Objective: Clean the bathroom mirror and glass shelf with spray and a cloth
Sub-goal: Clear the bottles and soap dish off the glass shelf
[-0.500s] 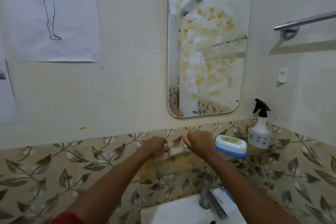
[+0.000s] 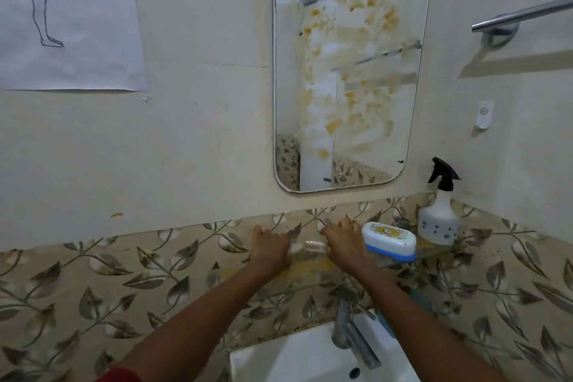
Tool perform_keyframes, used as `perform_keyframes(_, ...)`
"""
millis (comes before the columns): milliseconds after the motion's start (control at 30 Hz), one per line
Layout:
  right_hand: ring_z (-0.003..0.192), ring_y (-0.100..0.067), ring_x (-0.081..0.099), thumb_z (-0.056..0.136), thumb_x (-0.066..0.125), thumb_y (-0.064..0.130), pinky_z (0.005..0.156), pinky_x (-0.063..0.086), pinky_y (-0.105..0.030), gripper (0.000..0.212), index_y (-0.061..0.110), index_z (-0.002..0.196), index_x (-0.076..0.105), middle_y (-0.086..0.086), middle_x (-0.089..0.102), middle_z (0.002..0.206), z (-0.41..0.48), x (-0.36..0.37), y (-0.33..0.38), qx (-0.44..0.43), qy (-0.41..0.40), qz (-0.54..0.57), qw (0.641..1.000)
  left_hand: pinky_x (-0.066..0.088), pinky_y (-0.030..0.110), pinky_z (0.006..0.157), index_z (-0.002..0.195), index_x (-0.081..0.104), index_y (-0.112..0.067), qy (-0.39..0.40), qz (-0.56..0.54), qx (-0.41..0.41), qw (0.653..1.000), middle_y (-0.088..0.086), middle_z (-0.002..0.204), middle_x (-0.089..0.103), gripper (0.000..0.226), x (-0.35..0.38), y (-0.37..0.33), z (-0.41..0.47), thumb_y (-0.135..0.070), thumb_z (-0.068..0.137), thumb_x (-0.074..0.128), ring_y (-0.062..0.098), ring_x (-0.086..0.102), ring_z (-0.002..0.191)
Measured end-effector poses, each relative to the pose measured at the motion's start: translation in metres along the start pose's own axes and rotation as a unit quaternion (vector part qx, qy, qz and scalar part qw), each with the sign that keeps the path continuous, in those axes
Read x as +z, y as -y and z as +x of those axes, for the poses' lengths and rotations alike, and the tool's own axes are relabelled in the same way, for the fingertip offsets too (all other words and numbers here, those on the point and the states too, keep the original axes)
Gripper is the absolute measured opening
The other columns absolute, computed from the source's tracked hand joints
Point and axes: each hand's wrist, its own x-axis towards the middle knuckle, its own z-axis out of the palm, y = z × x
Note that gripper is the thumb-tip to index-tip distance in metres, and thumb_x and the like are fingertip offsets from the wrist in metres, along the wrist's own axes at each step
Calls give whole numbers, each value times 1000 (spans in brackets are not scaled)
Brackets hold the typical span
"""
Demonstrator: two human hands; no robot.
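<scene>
1. Both bare forearms reach forward from the lower edge, drawing closer together toward the middle.
2. The left hand (image 2: 269, 247) lies knuckles up, fingers curled downward.
3. The right hand (image 2: 343, 242) sits near it, not touching, fingers likewise curled.
4. Whether either grips anything is unclear.

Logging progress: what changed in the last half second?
Nothing clear. The left hand and right hand stay close together at the glass shelf; only the camera edged closer. The mirror is still smeared; the spray bottle and soap box are unmoved.
</scene>
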Motion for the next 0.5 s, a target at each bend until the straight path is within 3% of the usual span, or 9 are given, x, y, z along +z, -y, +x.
perform_keyframes(133, 119, -31, 42, 87, 49, 17, 104, 25, -48, 32, 16, 119, 54, -9, 58, 124, 10, 3, 4, -20, 55, -31, 998, 30, 37, 90, 106, 58, -17, -34, -26, -15, 999, 4, 101, 68, 28, -5, 5, -5, -35, 85, 53, 24, 59, 94)
perform_keyframes(233, 120, -31, 42, 87, 52, 21, 103, 24, -48, 29, 16, 115, 56, -10, 61, 118, 16, 1, 7, -26, 67, -33, 997, 34, 34, 84, 111, 59, -18, -71, -155, -45, 984, 4, 103, 68, 34, -9, 14, -13, -36, 82, 57, 24, 61, 94)
perform_keyframes(267, 120, -31, 42, 87, 53, 22, 102, 25, -47, 28, 16, 113, 57, -10, 61, 116, 17, 1, 9, -26, 68, -33, 997, 38, 33, 82, 113, 59, -17, -71, -244, -55, 966, 5, 105, 68, 36, -12, 17, -18, -34, 81, 60, 23, 62, 94)
perform_keyframes(367, 118, -30, 42, 86, 55, 27, 98, 28, -43, 30, 16, 114, 57, -10, 62, 115, 20, -4, 7, -34, 53, -28, 998, 52, 34, 78, 112, 60, -9, -67, -486, -82, 867, 9, 106, 66, 38, -28, 23, -36, -22, 78, 70, 23, 61, 93)
perform_keyframes(500, 109, -31, 48, 81, 58, 22, 89, 33, -39, 38, 15, 119, 56, -11, 64, 110, 17, -23, 3, 6, -83, 89, 993, 53, 23, 70, 110, 58, -13, -40, -627, -68, 775, 4, 103, 65, 31, -51, 28, -68, -6, 81, 65, 13, 62, 85)
